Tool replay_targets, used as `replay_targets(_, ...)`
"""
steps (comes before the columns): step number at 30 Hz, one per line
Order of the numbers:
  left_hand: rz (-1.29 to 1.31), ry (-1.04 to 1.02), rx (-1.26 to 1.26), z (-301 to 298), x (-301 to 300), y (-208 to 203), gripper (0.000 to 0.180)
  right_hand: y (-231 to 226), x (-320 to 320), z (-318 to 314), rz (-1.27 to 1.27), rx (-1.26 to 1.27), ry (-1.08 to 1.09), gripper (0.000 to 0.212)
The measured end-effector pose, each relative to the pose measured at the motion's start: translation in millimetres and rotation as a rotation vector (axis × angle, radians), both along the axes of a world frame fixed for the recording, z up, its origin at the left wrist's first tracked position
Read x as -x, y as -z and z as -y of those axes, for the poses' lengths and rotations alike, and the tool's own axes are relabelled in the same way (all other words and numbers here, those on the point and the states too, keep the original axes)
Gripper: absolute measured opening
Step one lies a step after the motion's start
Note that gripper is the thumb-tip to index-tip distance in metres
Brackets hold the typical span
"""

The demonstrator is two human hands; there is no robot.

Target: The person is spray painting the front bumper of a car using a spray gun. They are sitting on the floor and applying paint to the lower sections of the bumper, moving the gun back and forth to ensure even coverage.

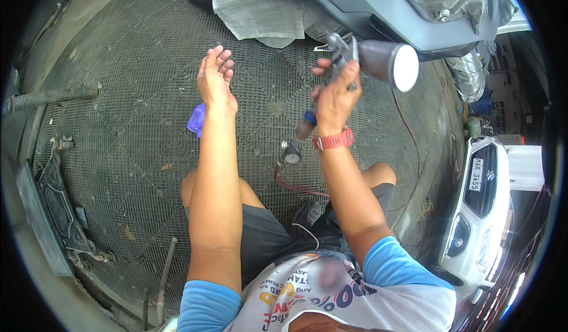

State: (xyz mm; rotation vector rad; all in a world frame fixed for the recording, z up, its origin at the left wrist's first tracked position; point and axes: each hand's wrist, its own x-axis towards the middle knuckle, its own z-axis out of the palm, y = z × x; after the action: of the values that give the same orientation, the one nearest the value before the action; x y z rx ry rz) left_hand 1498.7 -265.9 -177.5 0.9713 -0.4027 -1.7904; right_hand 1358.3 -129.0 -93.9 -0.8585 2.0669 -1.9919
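Observation:
My right hand, with a red watch on the wrist, is wrapped round the handle of a paint spray gun. Its dark cup tilts to the right, and the cup's white round end faces me. Below the grip a blue fitting and a round gauge hang from the gun, and a reddish hose runs from there. My left hand is raised over the floor with fingers loosely bent and nothing in them. A grey car body panel, partly masked with paper, stands beyond the spray gun.
Dark perforated matting covers the floor. A purple crumpled piece lies beside my left forearm. Metal pipes and a black frame part are at the left. The hose trails along the right, towards a white car.

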Motion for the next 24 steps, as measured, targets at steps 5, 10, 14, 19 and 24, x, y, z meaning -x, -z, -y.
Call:
replay_targets(5, -0.009, 0.023, -0.001, 2.1, 4.6, 2.4, 0.040, -8.7, 4.4, -37.7, 0.052, 0.038, 0.101, 0.060)
replay_targets(10, -0.007, 0.041, 0.009, 0.6, 9.2, 4.5, 0.042, -13.7, 2.3, -10.5, 0.006, 0.007, 0.017, 0.060)
replay_targets(14, 0.000, 0.040, 0.020, -1.9, 7.6, 3.7, 0.043, -11.6, -2.2, 41.5, -0.078, 0.003, -0.093, 0.060)
replay_targets(19, 0.000, 0.047, 0.023, -5.3, 9.4, 1.5, 0.045, -11.5, -4.2, 96.0, -0.137, 0.072, -0.149, 0.061)
replay_targets(24, 0.000, 0.053, 0.026, -6.6, 9.3, 0.6, 0.044, -33.7, -9.1, 92.0, 0.053, 0.016, -0.178, 0.056)
